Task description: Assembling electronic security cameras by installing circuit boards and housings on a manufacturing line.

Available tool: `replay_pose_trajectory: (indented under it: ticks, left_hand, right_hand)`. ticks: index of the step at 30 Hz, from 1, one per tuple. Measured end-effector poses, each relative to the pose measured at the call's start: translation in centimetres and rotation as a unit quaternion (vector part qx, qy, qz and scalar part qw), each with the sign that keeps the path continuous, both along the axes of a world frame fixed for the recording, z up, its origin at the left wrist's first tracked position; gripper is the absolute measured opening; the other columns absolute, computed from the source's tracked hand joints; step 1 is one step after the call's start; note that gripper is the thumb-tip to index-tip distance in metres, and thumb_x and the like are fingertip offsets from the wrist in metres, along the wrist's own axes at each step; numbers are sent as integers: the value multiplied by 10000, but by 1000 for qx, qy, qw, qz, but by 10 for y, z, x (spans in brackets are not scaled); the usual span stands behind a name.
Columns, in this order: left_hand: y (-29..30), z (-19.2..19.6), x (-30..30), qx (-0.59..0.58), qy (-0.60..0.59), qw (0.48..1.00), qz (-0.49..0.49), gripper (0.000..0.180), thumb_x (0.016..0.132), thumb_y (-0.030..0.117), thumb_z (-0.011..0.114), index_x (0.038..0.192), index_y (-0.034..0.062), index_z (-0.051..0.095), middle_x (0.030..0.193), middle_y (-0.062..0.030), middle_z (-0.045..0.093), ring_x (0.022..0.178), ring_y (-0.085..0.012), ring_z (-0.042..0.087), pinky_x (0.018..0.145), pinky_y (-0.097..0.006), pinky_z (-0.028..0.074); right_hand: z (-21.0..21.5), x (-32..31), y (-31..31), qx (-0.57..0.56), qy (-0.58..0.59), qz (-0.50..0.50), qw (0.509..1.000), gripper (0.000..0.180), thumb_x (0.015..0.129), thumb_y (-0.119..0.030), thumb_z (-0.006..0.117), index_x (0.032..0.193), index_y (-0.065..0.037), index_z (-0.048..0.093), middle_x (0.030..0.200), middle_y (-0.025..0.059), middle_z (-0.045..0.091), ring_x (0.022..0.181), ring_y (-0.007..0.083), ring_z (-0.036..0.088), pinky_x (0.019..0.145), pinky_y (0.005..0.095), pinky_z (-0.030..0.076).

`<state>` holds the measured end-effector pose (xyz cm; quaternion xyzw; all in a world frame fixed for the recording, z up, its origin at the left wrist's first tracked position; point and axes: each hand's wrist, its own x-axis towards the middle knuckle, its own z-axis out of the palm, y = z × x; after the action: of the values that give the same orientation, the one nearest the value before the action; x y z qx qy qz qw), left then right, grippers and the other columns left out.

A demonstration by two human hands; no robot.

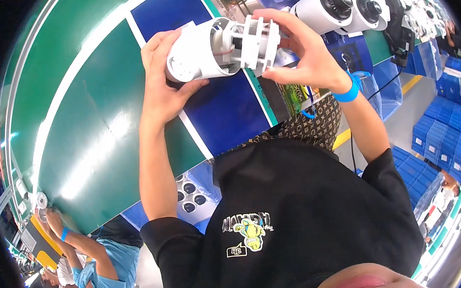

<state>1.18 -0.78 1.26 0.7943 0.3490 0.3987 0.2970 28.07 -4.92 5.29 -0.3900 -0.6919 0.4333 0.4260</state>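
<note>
Head view shows both hands raised over the bench (95, 116), above a dark blue mat (223, 117) that runs in from its near edge. The left hand (160, 95) is wrapped round a white cylindrical housing (185, 53), fingers over its closed end and thumb along the near side; that grip leaves the mouth uncovered and turned toward the other palm, probably to keep the opening in sight. The right hand (308, 53) holds a white finned part (260, 43) by its outer rim, thumb and fingers spread to opposite sides, which likely lets it be tilted without covering the fins. The two pieces lie roughly in line, the finned part's inner end at the housing's mouth; whether they are fastened there, I cannot tell. A thin reddish wire (226, 53) shows inside the opening, a likely reason for keeping the pieces close together. Beyond the right hand, toward the bench's right end, white units with black lenses (338, 3) stand grouped, seemingly set aside from the working spot. A blue wristband (346, 90) circles the right wrist. Near the bench's left end, a co-worker in light blue (113, 270) handles a round white piece (42, 200).
</note>
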Motion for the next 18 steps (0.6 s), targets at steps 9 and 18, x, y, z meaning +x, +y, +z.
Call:
replay_pose_trajectory:
  ticks: [9, 18]
  left_hand:
    - [6, -5, -4, -90, -74, 992, -48, 889, 524, 20, 854, 1319, 92, 462, 1376, -115, 385, 1269, -273, 403, 1049, -381, 366]
    - [3, -1, -1, -97, -63, 993, -19, 935, 497, 7, 864, 1328, 83, 443, 1339, -106, 401, 1237, -265, 428, 1036, -368, 379]
  right_hand:
    - [11, 1, 5, -109, 16, 12, 994, 739, 725, -79, 740, 1375, -29, 392, 1288, 95, 493, 1160, 197, 509, 963, 350, 456]
    - [17, 1, -8, 149, -89, -46, 984, 736, 632, 43, 736, 1308, -27, 453, 1357, 130, 380, 1204, 226, 465, 927, 350, 496]
